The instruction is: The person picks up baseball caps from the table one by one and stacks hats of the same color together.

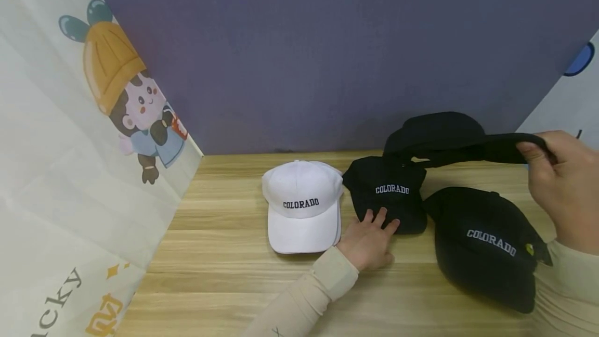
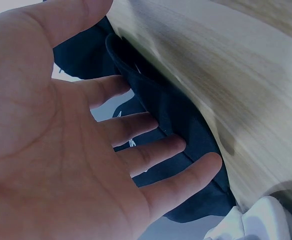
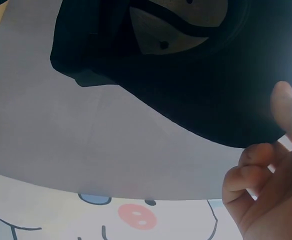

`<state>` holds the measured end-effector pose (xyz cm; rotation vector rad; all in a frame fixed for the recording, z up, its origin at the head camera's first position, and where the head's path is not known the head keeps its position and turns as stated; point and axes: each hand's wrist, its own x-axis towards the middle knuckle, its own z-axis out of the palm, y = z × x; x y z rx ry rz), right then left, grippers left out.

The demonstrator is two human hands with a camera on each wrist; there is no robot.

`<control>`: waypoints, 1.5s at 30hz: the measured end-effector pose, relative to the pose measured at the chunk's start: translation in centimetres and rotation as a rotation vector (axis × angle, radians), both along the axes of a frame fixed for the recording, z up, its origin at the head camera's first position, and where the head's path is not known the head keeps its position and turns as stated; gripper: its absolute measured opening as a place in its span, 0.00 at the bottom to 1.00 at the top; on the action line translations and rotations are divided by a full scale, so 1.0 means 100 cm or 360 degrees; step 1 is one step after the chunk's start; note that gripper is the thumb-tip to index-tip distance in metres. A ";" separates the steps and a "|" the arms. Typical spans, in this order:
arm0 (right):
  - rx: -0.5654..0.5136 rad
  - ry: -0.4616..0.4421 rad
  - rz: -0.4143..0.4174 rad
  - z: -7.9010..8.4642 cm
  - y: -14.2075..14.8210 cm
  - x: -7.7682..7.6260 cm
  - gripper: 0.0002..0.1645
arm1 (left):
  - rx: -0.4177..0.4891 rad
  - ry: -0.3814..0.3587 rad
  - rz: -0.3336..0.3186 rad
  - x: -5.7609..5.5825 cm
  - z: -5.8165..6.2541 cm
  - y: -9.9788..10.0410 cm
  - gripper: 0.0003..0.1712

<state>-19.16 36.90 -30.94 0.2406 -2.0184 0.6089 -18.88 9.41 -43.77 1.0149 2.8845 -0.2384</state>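
My right hand (image 1: 563, 186) pinches the brim of a black cap (image 1: 440, 131) and holds it in the air above the table's back right. In the right wrist view the underside of this cap (image 3: 196, 95) shows, thumb on one face of the brim. My left hand (image 1: 369, 241) rests its spread fingers on the brim of a second black cap (image 1: 392, 181) lettered COLORADO. The left wrist view shows those fingers fairly straight against the dark brim (image 2: 186, 120). A white COLORADO cap (image 1: 299, 191) lies left of it.
Another black COLORADO cap (image 1: 486, 243) with a small yellow-green spot lies at the right, beside my right forearm. Behind the wooden table (image 1: 210, 254) stands a dark blue-grey panel (image 1: 304, 56). A pale sheet with a cartoon figure (image 1: 135, 98) borders the left.
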 end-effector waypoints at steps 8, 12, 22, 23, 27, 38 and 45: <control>0.0104 0.0010 -0.0023 0.000 -0.003 0.000 0.11 | 0.0015 -0.0029 -0.0015 -0.001 0.001 -0.001 0.42; 0.0234 0.0015 -0.0044 0.002 -0.005 0.002 0.11 | -0.0002 -0.0035 -0.0019 -0.001 0.001 -0.001 0.42; 0.0258 0.0059 -0.0046 0.008 -0.019 0.008 0.11 | 0.0005 -0.0040 -0.0015 -0.001 0.000 -0.001 0.42; 0.0275 0.0053 -0.0056 0.007 -0.020 0.008 0.11 | 0.0005 -0.0038 -0.0016 -0.001 0.001 -0.001 0.42; 0.0342 0.0006 -0.0076 0.006 -0.019 0.005 0.11 | 0.0001 -0.0021 -0.0013 0.000 0.002 -0.001 0.42; 0.0370 0.0038 -0.0036 0.001 -0.022 -0.001 0.09 | 0.0005 -0.0010 -0.0015 0.000 0.002 -0.001 0.42; 0.0511 0.0019 -0.0012 -0.003 -0.021 -0.006 0.12 | 0.0005 -0.0006 -0.0019 0.000 0.002 -0.002 0.42</control>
